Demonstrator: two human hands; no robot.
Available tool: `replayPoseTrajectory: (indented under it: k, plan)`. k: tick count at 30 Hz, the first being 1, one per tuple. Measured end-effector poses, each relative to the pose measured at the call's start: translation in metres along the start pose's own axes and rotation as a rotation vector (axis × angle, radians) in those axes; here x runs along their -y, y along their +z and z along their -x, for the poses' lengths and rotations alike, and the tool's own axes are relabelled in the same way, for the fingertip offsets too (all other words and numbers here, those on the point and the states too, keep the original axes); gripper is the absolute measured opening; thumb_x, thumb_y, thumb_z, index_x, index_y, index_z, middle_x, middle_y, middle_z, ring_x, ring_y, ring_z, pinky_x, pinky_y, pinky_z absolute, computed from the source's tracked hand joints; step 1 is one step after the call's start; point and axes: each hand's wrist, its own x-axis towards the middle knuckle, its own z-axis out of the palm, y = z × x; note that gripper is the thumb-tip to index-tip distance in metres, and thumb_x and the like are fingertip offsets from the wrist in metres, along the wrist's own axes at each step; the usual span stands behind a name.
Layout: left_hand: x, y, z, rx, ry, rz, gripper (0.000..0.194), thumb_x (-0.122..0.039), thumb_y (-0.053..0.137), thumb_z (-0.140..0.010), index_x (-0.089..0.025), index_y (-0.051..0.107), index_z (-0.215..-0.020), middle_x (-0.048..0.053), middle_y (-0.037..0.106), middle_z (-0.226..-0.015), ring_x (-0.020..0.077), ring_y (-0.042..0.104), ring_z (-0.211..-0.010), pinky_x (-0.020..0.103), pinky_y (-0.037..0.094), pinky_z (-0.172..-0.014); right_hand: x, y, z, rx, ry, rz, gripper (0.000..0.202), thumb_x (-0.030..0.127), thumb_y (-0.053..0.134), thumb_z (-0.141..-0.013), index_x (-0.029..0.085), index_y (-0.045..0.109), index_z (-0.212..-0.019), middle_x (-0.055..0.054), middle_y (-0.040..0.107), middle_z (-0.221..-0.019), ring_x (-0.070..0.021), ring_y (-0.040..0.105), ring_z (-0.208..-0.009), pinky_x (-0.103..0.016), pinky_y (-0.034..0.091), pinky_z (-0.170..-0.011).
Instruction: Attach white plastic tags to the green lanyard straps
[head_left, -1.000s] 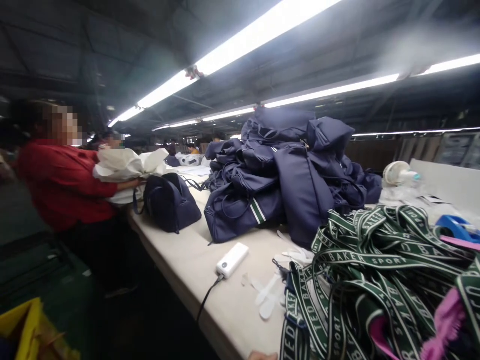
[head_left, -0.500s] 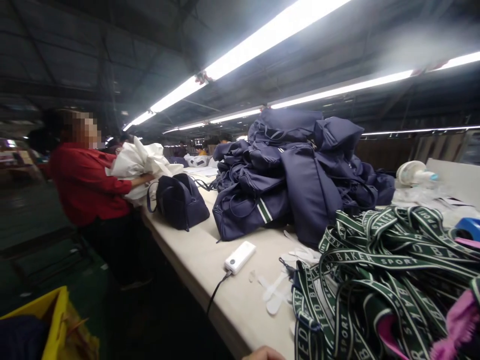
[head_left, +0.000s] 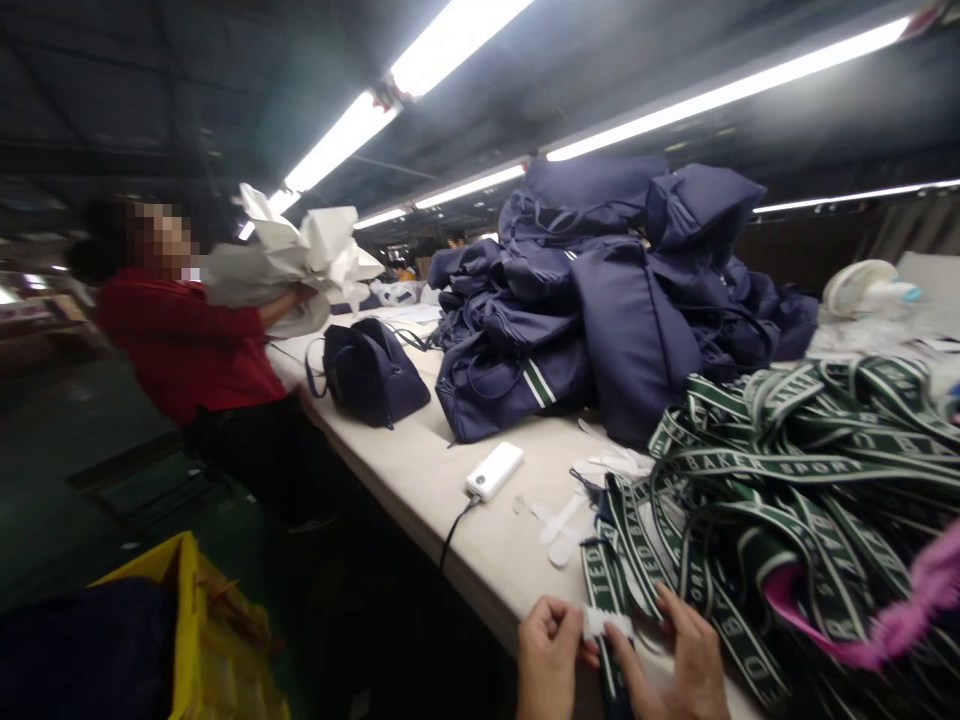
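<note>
Bench (head_left: 405,460), cream-topped — edge from nine to six, dark floor (head_left: 375,645) beyond; navy bags (head_left: 630,310) heaped, two o'clock. Five o'clock — left hand (head_left: 551,655) pinching white strip (head_left: 596,623); right hand (head_left: 679,660) half-open, thumb against it.

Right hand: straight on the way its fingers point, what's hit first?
Likely the heap of dark-green woven straps with white lettering, just past the right hand's index fingertip; exact depth is unclear. Its thumb already appears to touch the small white strip.

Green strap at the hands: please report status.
Left hand pinching white piece; right hand at its other end. Piece across green strap. Strap heap close beside.
</note>
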Motion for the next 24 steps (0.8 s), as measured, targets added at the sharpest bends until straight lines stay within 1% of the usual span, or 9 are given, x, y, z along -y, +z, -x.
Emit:
replayPoseTrajectory:
  k: [1,2,3,4,5,7,11,16,24]
  plan:
    - [-0.003,-0.001,0.004,-0.018,0.047,-0.050,0.050,-0.063,0.073,-0.067,-0.014,0.061,-0.066,0.007,0.064,-0.055,0.0173,0.059,-0.048,0.028,0.049,-0.051,0.003,-0.003,0.002,-0.031,-0.088,0.033,0.044,0.046,0.075,-0.079,0.016,0.065,-0.110,-0.014,0.064,-0.106,-0.0300,0.062,-0.095,-0.045,0.051,-0.088]
    - [-0.006,-0.002,0.008,-0.020,0.060,-0.076,0.049,-0.062,0.072,-0.069,-0.014,0.063,-0.068,0.007,0.066,-0.058,0.0181,0.061,-0.052,0.028,0.050,-0.054,0.008,-0.007,0.005,0.021,-0.141,0.050,0.031,0.043,0.070,-0.085,0.018,0.067,-0.101,-0.011,0.066,-0.097,-0.0271,0.062,-0.091,-0.042,0.050,-0.086]
    - [-0.008,-0.003,0.011,-0.006,0.052,-0.092,0.046,-0.060,0.072,-0.071,-0.014,0.063,-0.069,0.006,0.066,-0.061,0.0177,0.062,-0.056,0.027,0.051,-0.057,0.014,-0.010,0.007,0.143,-0.128,0.044,0.021,0.041,0.064,-0.091,0.020,0.068,-0.090,-0.007,0.066,-0.086,-0.0232,0.062,-0.083,-0.036,0.050,-0.079]
    - [-0.009,-0.005,0.013,0.009,0.045,-0.112,0.043,-0.057,0.072,-0.072,-0.015,0.063,-0.070,0.005,0.066,-0.062,0.0170,0.062,-0.059,0.027,0.051,-0.060,0.021,-0.012,0.008,0.286,-0.049,0.038,0.024,0.041,0.060,-0.094,0.021,0.067,-0.084,-0.005,0.065,-0.079,-0.0204,0.061,-0.077,-0.032,0.048,-0.073]
    - [-0.009,-0.006,0.014,0.022,0.045,-0.133,0.040,-0.055,0.072,-0.073,-0.015,0.064,-0.072,0.004,0.067,-0.065,0.0165,0.062,-0.062,0.026,0.051,-0.063,0.027,-0.013,0.007,0.353,0.030,0.036,0.026,0.042,0.059,-0.094,0.021,0.067,-0.081,-0.003,0.065,-0.075,-0.0189,0.060,-0.073,-0.030,0.046,-0.070]
    - [-0.007,-0.008,0.016,0.047,0.053,-0.176,0.035,-0.050,0.072,-0.074,-0.016,0.065,-0.074,0.002,0.067,-0.067,0.0159,0.061,-0.064,0.025,0.050,-0.065,0.037,-0.012,0.005,0.389,0.133,0.072,0.028,0.045,0.062,-0.092,0.021,0.067,-0.079,0.000,0.062,-0.069,-0.0165,0.057,-0.067,-0.026,0.042,-0.063]
    - [-0.006,-0.011,0.021,0.064,0.103,-0.256,0.030,-0.046,0.072,-0.076,-0.016,0.068,-0.078,0.003,0.069,-0.072,0.0168,0.062,-0.069,0.025,0.050,-0.067,0.045,-0.008,0.003,0.396,0.157,0.185,0.029,0.041,0.064,-0.091,0.020,0.061,-0.070,0.003,0.057,-0.060,-0.0129,0.052,-0.058,-0.025,0.034,-0.059]
    - [-0.008,-0.011,0.021,0.096,0.125,-0.299,0.033,-0.049,0.069,-0.079,-0.016,0.066,-0.076,0.004,0.068,-0.067,0.0171,0.062,-0.061,0.025,0.050,-0.060,0.039,-0.002,0.006,0.398,0.125,0.212,0.027,0.030,0.057,-0.095,0.020,0.060,-0.070,0.001,0.063,-0.065,-0.0133,0.056,-0.061,-0.024,0.034,-0.062]
    - [-0.011,-0.015,0.014,0.097,0.058,-0.229,0.028,-0.040,0.074,-0.076,-0.016,0.061,-0.071,0.000,0.061,-0.058,0.0122,0.054,-0.055,0.021,0.043,-0.056,0.032,-0.016,0.003,0.319,0.086,0.231,0.033,0.035,0.052,-0.097,0.021,0.058,-0.069,-0.001,0.063,-0.065,-0.0151,0.056,-0.062,-0.027,0.036,-0.064]
